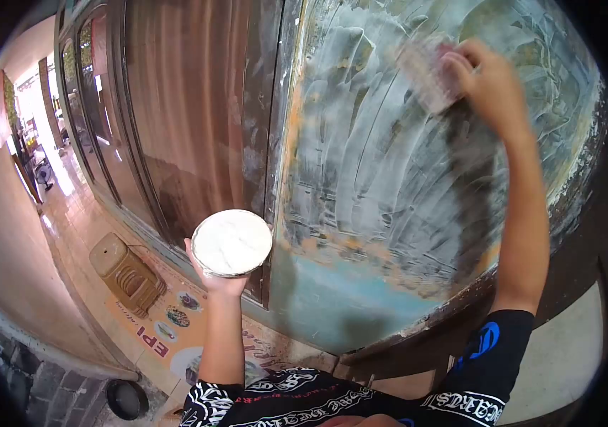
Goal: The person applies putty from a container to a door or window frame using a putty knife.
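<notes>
My right hand (471,67) is closed on a flat, pinkish scraper (432,75), blurred by motion, against the upper part of the wall (361,142). White streaks and smears cover this green-grey wall, with orange patches along its left and lower edges. Lower down on the left, my left hand (224,283) holds up a round container (232,243) from below, its top full of white paste. The fingers under the container are mostly hidden.
Left of the wall is a window (190,107) with brown curtains behind dark frames. A brown plastic stool (130,274) and a printed banner (169,320) lie on the tiled floor. A black basin (127,398) stands at the bottom left.
</notes>
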Demonstrator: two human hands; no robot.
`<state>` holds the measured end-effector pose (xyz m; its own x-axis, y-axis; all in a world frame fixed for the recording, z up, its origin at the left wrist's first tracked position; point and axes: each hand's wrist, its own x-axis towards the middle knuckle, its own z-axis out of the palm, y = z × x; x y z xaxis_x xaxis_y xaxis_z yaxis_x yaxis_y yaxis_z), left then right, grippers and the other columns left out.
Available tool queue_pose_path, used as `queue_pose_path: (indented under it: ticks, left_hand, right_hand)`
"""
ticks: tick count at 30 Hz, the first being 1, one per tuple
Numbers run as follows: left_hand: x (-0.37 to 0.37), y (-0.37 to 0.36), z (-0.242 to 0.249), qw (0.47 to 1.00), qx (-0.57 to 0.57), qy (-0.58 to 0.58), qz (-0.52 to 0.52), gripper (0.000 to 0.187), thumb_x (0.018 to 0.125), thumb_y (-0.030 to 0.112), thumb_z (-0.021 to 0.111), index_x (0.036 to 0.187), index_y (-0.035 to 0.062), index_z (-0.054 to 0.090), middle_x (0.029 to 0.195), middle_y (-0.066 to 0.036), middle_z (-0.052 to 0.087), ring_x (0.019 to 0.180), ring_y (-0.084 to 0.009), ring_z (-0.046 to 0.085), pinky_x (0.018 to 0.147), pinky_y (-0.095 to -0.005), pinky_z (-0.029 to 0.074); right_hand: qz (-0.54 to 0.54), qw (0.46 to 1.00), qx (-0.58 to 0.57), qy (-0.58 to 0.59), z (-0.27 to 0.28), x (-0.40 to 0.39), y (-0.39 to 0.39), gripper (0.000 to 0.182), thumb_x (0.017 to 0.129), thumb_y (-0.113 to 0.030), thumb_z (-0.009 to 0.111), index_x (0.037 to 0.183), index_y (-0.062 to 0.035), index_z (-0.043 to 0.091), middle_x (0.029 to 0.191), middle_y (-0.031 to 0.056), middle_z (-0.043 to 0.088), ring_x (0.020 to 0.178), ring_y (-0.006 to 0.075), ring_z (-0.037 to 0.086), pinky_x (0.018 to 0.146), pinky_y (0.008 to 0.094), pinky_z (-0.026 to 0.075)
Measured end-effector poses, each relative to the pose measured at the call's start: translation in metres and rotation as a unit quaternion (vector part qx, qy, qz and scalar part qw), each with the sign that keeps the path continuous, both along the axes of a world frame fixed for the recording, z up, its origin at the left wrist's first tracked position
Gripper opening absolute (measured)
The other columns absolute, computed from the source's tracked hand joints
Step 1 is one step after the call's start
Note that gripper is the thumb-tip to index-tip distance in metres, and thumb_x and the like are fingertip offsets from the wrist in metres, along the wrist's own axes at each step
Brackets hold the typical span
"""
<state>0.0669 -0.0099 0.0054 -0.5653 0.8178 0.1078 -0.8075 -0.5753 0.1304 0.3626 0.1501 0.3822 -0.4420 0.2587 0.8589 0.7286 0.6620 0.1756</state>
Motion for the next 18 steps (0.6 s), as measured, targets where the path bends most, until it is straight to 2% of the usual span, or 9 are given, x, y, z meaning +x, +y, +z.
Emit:
queue_pose_path:
  ticks: [4, 6, 7, 9, 10, 11, 13, 16, 18]
  left_hand:
    - [-0.003, -0.002, -0.001, 0.999, 0.042, 0.017, -0.027, 0.082, 0.092, 0.070, 0.041, 0.147, 0.0093, 0.042, 0.152, -0.015, 0.042, 0.138, -0.0409, 0.040, 0.114, -0.0593, 0.031]
    - [-0.003, -0.003, 0.001, 0.999, 0.030, 0.008, -0.022, 0.082, 0.092, 0.070, 0.041, 0.147, 0.0093, 0.042, 0.152, -0.015, 0.042, 0.138, -0.0405, 0.041, 0.114, -0.0591, 0.031]
    - [-0.003, -0.003, 0.001, 1.000, 0.017, 0.003, -0.018, 0.081, 0.092, 0.069, 0.040, 0.147, 0.0093, 0.042, 0.152, -0.015, 0.042, 0.137, -0.0402, 0.041, 0.115, -0.0589, 0.031]
    - [-0.001, -0.002, 0.002, 1.000, 0.007, -0.003, -0.009, 0.081, 0.093, 0.069, 0.041, 0.147, 0.0091, 0.043, 0.152, -0.015, 0.042, 0.137, -0.0402, 0.041, 0.115, -0.0587, 0.031]
    - [0.000, -0.002, 0.002, 1.000, -0.004, -0.008, -0.001, 0.080, 0.093, 0.069, 0.041, 0.146, 0.0089, 0.043, 0.152, -0.015, 0.042, 0.137, -0.0402, 0.041, 0.115, -0.0585, 0.031]
    - [0.003, -0.003, 0.002, 1.000, -0.005, -0.008, -0.002, 0.080, 0.093, 0.069, 0.041, 0.146, 0.0089, 0.043, 0.152, -0.015, 0.042, 0.137, -0.0402, 0.041, 0.115, -0.0585, 0.031]
    - [0.005, -0.005, 0.007, 0.999, -0.015, -0.027, -0.014, 0.080, 0.093, 0.069, 0.041, 0.146, 0.0087, 0.044, 0.151, -0.015, 0.043, 0.137, -0.0403, 0.042, 0.115, -0.0581, 0.032]
    - [-0.001, -0.001, -0.006, 0.999, 0.011, -0.017, -0.028, 0.080, 0.093, 0.069, 0.041, 0.146, 0.0086, 0.043, 0.152, -0.015, 0.042, 0.137, -0.0405, 0.042, 0.114, -0.0581, 0.032]
    - [0.000, 0.002, -0.005, 1.000, -0.015, -0.013, -0.016, 0.080, 0.090, 0.073, 0.041, 0.143, 0.0128, 0.048, 0.146, -0.011, 0.049, 0.132, -0.0366, 0.047, 0.110, -0.0565, 0.039]
  right_hand:
    - [0.097, 0.991, -0.087, 0.042, -0.006, 0.010, -0.016, 0.021, 0.090, -0.026, 0.069, 0.094, -0.0054, 0.071, 0.081, 0.0112, 0.070, 0.073, 0.0236, 0.067, 0.070, 0.0374, 0.052]
    - [0.130, 0.983, -0.094, -0.093, -0.068, -0.015, -0.033, 0.023, 0.090, -0.028, 0.068, 0.095, -0.0058, 0.069, 0.080, 0.0116, 0.069, 0.074, 0.0272, 0.067, 0.069, 0.0401, 0.051]
    - [0.094, 0.974, -0.109, -0.177, -0.109, -0.024, -0.024, 0.022, 0.090, -0.030, 0.066, 0.097, -0.0094, 0.068, 0.082, 0.0113, 0.070, 0.078, 0.0314, 0.068, 0.069, 0.0427, 0.052]
    - [0.008, 0.899, -0.202, -0.388, -0.181, -0.045, -0.031, 0.016, 0.088, -0.025, 0.064, 0.097, -0.0130, 0.068, 0.090, 0.0106, 0.073, 0.087, 0.0316, 0.071, 0.070, 0.0464, 0.054]
    - [0.073, 0.888, -0.205, -0.405, -0.238, -0.044, 0.000, 0.016, 0.085, -0.020, 0.063, 0.096, -0.0108, 0.069, 0.089, 0.0120, 0.073, 0.085, 0.0310, 0.071, 0.067, 0.0472, 0.054]
    - [0.044, 0.877, -0.177, -0.445, -0.262, -0.047, 0.006, 0.014, 0.085, -0.019, 0.062, 0.094, -0.0103, 0.069, 0.089, 0.0125, 0.073, 0.083, 0.0312, 0.071, 0.066, 0.0471, 0.055]
    - [0.014, 0.864, -0.145, -0.482, -0.260, -0.058, 0.004, 0.013, 0.084, -0.017, 0.061, 0.092, -0.0098, 0.069, 0.089, 0.0130, 0.073, 0.081, 0.0315, 0.072, 0.065, 0.0470, 0.055]
    - [0.010, 0.944, -0.088, -0.319, -0.188, -0.073, 0.014, 0.013, 0.086, -0.020, 0.059, 0.087, -0.0090, 0.067, 0.086, 0.0127, 0.072, 0.081, 0.0318, 0.071, 0.065, 0.0483, 0.054]
    - [-0.050, 0.977, -0.028, -0.204, -0.118, -0.074, 0.010, 0.026, 0.093, -0.035, 0.060, 0.090, -0.0094, 0.064, 0.085, 0.0142, 0.069, 0.082, 0.0365, 0.068, 0.068, 0.0485, 0.053]
